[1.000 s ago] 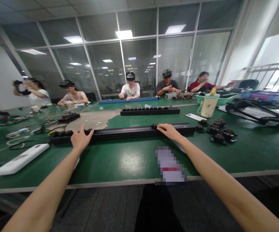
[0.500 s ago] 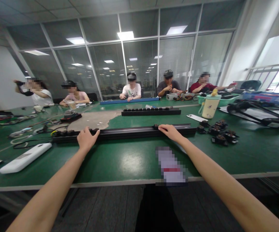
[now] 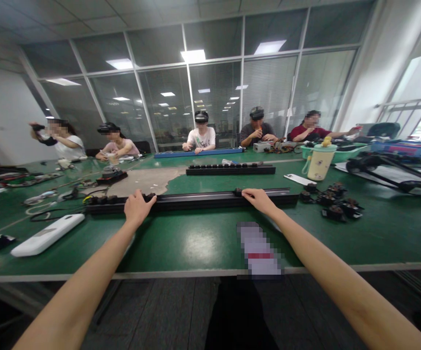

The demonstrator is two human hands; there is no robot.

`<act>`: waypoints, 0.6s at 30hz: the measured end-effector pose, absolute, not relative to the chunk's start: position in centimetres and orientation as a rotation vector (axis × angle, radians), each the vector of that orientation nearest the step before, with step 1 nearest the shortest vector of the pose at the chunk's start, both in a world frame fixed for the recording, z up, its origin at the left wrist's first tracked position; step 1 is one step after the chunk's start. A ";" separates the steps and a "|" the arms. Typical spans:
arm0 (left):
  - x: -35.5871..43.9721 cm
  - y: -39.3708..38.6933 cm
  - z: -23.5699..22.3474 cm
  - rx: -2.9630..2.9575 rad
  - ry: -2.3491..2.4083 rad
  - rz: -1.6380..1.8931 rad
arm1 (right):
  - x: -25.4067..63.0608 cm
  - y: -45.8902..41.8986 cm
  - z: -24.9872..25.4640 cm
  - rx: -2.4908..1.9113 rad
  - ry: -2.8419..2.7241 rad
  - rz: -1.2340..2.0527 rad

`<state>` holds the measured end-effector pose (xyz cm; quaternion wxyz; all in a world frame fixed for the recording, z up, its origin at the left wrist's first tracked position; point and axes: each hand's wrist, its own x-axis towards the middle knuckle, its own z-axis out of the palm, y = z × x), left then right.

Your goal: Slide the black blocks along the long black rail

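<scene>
A long black rail (image 3: pixel 195 199) lies across the green table (image 3: pixel 195 243) in front of me. My left hand (image 3: pixel 137 206) rests on the rail's left part, fingers curled over a small black module (image 3: pixel 148 197) set in it, beside several more modules (image 3: pixel 103 200). My right hand (image 3: pixel 257 198) reaches the rail further right, fingertips pinched on another small black module (image 3: pixel 238 192) seated in the rail.
Loose black modules (image 3: pixel 332 204) lie right of the rail, with a phone (image 3: pixel 299 179) and a cream bottle (image 3: pixel 318 160) behind. A second black rail (image 3: pixel 230 169) lies farther back. A white casing (image 3: pixel 48 235) and cables sit at left. Several people work across the table.
My left hand has slid rightward along the rail, past the modules at its left end. My right hand has stayed on its module. The view has shifted slightly.
</scene>
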<state>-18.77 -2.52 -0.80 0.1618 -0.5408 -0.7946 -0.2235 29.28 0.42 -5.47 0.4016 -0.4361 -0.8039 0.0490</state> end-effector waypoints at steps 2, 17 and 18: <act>-18.7 -2.6 -0.7 -1.547 -2.274 -0.639 | 29.3 0.4 -5.5 -1.109 -2.023 0.123; -18.9 -1.8 -0.4 -1.531 -2.381 -0.726 | 29.5 0.4 -5.6 -1.135 -2.033 0.100; -18.9 -1.8 -0.3 -1.529 -2.397 -0.730 | 29.5 0.4 -5.6 -1.132 -2.033 0.100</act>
